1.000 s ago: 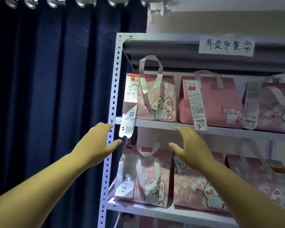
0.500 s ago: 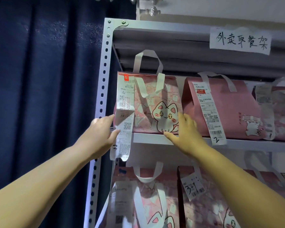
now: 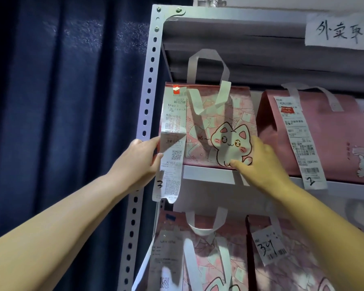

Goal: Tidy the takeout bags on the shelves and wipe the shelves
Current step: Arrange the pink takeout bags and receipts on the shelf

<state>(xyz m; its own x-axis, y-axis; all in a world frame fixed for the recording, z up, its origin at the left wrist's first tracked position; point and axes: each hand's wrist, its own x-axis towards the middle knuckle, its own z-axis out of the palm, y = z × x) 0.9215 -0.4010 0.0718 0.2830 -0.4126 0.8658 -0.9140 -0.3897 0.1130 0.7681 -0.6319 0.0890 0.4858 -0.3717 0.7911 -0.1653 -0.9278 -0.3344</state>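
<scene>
A pink takeout bag with a cartoon cat (image 3: pixel 206 127) stands at the left end of the upper shelf (image 3: pixel 206 175). A long receipt (image 3: pixel 172 131) marked 3 hangs down its left front. My left hand (image 3: pixel 139 158) holds the bag's left edge, thumb on the receipt, fingers partly hidden behind it. My right hand (image 3: pixel 259 162) grips the bag's lower right corner, with its thumb on the front and its fingers in the gap beside the neighbouring bag.
A plain pink bag (image 3: pixel 328 131) with a receipt marked 2 stands right of the cat bag. Two more pink bags (image 3: pixel 208 259) (image 3: pixel 303 269) sit on the shelf below. The perforated white post (image 3: pixel 149 80) and a dark blue curtain (image 3: pixel 61 122) border the left. A handwritten sign (image 3: pixel 340 32) hangs above.
Both hands rose from the shelf's front edge to the cat bag and closed in on its two sides. The view moved closer and up.
</scene>
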